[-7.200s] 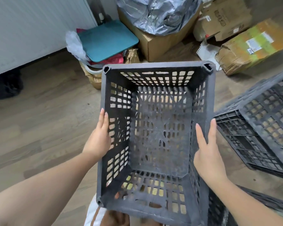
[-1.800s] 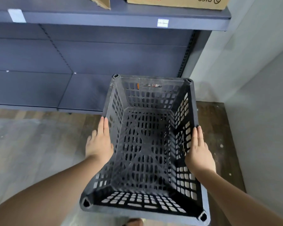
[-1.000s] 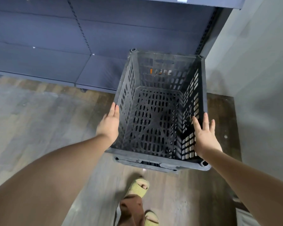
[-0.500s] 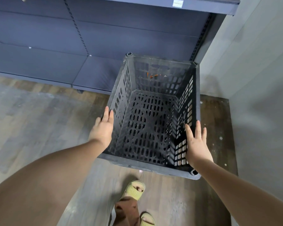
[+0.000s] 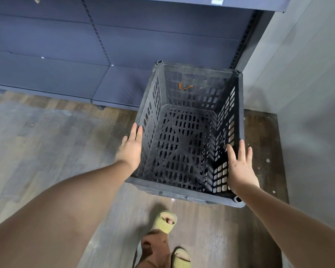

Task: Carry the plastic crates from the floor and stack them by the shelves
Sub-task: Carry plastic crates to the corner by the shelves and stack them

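Flat-palmed grip (image 5: 131,149) on upright crate (image 5: 184,144)

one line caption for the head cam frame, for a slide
Left hand and right hand, fingers straight, flank a dark plastic crate in front of blue shelves.

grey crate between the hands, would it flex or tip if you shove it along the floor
The grey crate probably stays stiff: its lattice walls keep straight edges under both flat palms, left hand and right hand. It is likely light for its size, being empty and mostly holes. With walls this tall, a shove near the rim might tip it; pushing low seems safer.
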